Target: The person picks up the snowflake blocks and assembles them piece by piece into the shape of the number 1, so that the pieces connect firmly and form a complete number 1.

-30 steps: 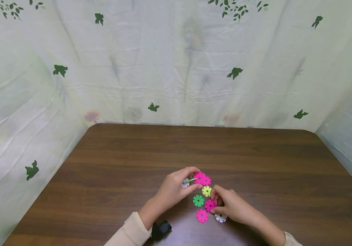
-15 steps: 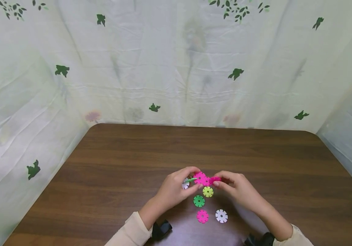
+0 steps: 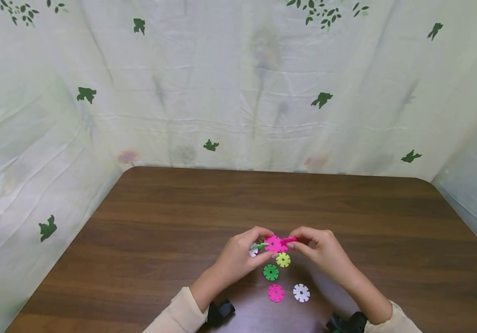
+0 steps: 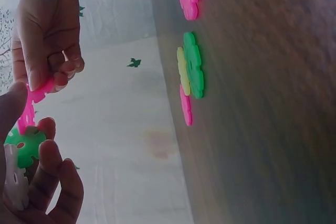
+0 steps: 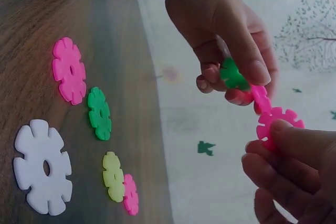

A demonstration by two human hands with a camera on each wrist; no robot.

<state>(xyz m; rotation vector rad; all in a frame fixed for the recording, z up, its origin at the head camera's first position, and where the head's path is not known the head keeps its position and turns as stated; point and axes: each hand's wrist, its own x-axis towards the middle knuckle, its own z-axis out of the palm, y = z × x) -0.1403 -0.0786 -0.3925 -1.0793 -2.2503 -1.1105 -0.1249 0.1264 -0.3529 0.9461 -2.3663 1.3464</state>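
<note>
Plainly, the right hand [image 5: 299, 169] pinches notched pink plastic [image 5: 282, 114].

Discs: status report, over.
Left grip holds green-white-pink cluster. Right grip pinches pink disc, touching cluster. Loose discs on table, apparently not blocking.

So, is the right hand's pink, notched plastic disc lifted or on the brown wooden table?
Lifted: both wrist views show the right hand pinching the pink disc above the table.

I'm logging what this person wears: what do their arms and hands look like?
The left hand and right hand are bare, ungloved. Pale beige sleeves stop short of the hands, and a blocky black device shows beside each cuff.
</note>
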